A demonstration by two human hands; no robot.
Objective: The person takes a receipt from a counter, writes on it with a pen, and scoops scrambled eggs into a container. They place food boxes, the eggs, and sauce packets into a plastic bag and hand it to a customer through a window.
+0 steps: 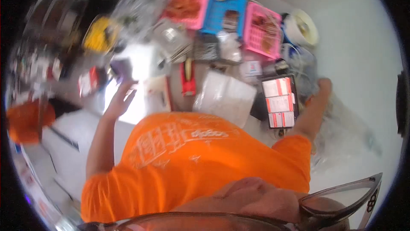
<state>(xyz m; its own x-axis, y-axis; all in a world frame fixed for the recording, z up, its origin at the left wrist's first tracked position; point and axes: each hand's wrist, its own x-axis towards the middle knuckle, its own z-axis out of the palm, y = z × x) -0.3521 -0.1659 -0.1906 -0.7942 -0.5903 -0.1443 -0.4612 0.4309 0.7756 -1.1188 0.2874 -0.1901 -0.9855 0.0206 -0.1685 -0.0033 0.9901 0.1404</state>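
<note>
My left hand (120, 99) is over a brightly lit white surface (143, 60) on the left, its thumb and fingers apart and slightly blurred. Just beyond its fingertips lies a dark purplish object (121, 66), too smeared to name. A pale booklet-like item (157, 94) with a reddish edge lies to the right of this hand. On the far right, my right hand (324, 86) reaches beside a clear plastic bag (304, 69); its fingers are blurred and partly hidden. A dark case with white-and-red labels (279, 103) lies just left of that forearm.
Pink baskets (205, 4) (247, 39) and a blue basket (213, 17) hold small parts at the back. A white roll (301, 28), a red stapler-like tool (188, 79), a white plastic packet (224, 96), a yellow container (100, 34) and an orange object (30, 122) surround the work area.
</note>
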